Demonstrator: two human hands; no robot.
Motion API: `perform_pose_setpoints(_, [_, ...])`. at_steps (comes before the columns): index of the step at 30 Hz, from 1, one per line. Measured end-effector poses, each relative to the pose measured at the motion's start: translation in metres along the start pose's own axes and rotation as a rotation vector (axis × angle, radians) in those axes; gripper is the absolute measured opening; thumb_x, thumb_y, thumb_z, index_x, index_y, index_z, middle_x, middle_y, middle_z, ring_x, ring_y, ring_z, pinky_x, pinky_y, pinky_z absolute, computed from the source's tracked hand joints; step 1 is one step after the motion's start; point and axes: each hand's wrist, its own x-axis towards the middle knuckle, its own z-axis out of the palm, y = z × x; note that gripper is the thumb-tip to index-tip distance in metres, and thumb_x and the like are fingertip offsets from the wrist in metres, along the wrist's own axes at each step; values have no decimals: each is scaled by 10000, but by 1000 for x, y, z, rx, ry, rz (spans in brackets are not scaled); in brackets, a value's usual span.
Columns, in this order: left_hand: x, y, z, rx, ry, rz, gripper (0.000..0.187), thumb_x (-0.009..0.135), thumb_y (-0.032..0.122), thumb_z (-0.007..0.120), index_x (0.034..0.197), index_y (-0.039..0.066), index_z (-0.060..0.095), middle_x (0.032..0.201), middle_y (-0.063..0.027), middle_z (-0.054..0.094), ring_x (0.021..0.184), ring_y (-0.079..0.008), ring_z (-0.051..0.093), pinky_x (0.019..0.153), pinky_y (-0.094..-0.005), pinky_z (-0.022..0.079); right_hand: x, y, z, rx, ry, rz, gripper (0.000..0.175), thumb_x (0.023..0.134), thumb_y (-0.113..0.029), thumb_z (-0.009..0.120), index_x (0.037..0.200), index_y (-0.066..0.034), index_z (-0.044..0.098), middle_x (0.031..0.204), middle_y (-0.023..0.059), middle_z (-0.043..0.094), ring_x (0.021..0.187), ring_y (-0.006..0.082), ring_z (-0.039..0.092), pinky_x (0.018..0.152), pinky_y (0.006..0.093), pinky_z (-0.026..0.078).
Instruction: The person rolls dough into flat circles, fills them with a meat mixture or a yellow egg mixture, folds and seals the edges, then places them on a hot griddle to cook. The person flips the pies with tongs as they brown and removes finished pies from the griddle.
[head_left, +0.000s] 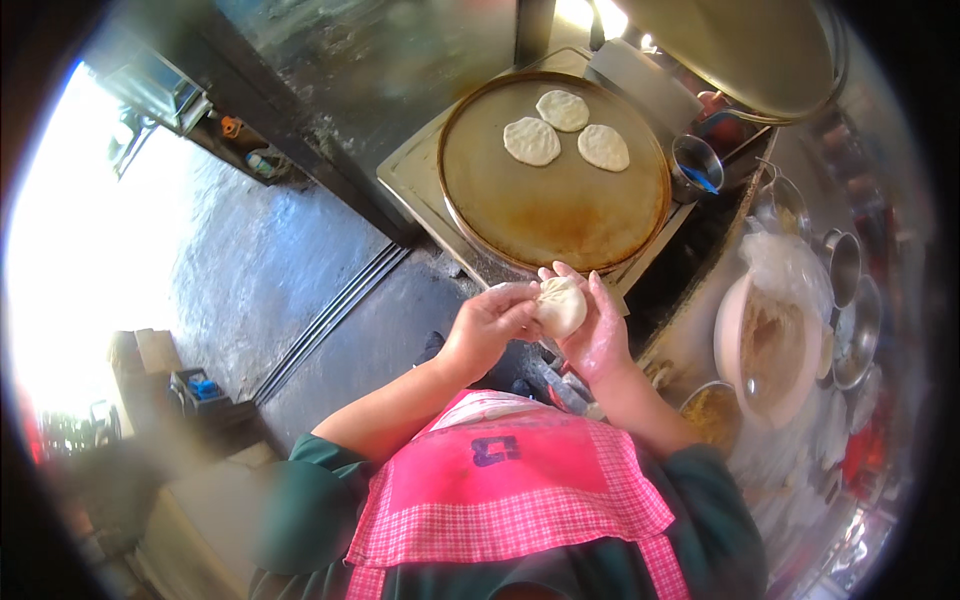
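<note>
A pale round of dough with gathered folds (560, 309) rests in my right hand (598, 330), whose fingers are dusted with flour. From the other side my left hand (495, 322) pinches the edge of that dough with thumb and fingers. Both hands are just in front of the near rim of a large round griddle (555, 202). On the griddle's far half lie three flat dough rounds: one at the back (562, 111), one on the left (532, 141) and one on the right (604, 148). Their upper faces look pale.
Right of the griddle stands a metal pot (697, 161) with a blue-handled utensil in it. A large round lid (750, 52) is tilted behind. The floury worktop at right bears a pink basin (731, 337), a bowl of yellow filling (712, 416) and metal bowls (856, 334).
</note>
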Motion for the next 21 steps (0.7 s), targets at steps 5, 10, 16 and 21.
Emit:
perform_pose_setpoints(5, [46, 28, -61, 855, -298, 337, 416, 804, 62, 762, 1207, 77, 657, 1011, -119, 676, 815, -232, 665, 763, -349, 552, 47, 29, 22, 45, 115, 93, 543, 1022, -432, 488, 1352, -1, 505, 1249, 145, 618, 1180, 282, 582, 1029, 441, 466])
perform_pose_setpoints(10, [92, 60, -108, 793, -307, 583, 307, 712, 71, 822, 1003, 88, 724, 1012, -104, 669, 905, -317, 638, 747, -363, 537, 91, 45, 48, 19, 173, 94, 492, 1028, -423, 471, 1267, -1, 552, 1166, 142, 646, 1078, 270, 627, 941, 413, 512])
perform_pose_setpoints(16, [153, 55, -110, 662, -367, 425, 1020, 677, 154, 879, 1517, 107, 302, 1476, -220, 410, 1413, -381, 339, 1059, -422, 453, 117, 26, 49, 2, 132, 104, 453, 1010, -391, 508, 1186, 18, 590, 1057, 149, 666, 956, 262, 656, 855, 392, 538])
perform_pose_setpoints(21, [221, 12, -99, 774, -601, 23, 1061, 749, 416, 846, 1541, 24, 258, 1503, -296, 368, 1447, -413, 287, 1179, -457, 264, 155, 3, -20, -188, 219, 77, 398, 995, -343, 555, 1131, 26, 619, 1019, 139, 675, 910, 246, 666, 809, 371, 551])
